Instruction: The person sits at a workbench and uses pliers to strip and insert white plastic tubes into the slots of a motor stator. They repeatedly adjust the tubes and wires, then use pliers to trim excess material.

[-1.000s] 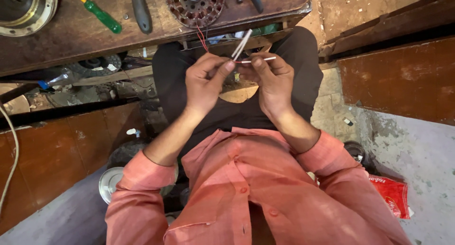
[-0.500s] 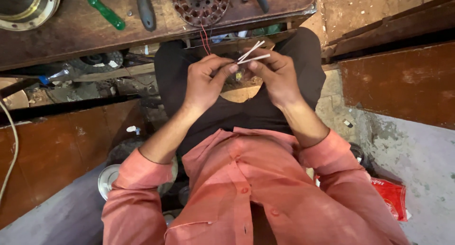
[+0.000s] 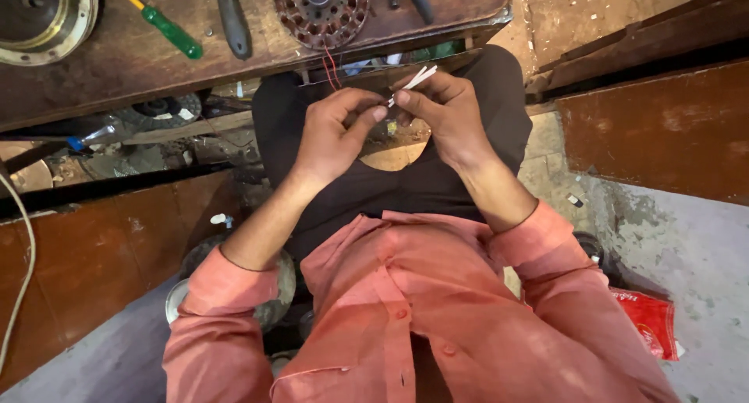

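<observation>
- Pinching thin white strips between right hand fingertips, long way pointing up and away toward the bench.
- Left hand fingers curled narrow, tips just beside the strips' low end, maybe touching; hard to tell.
- Red wires hanging just past the fingers.
</observation>
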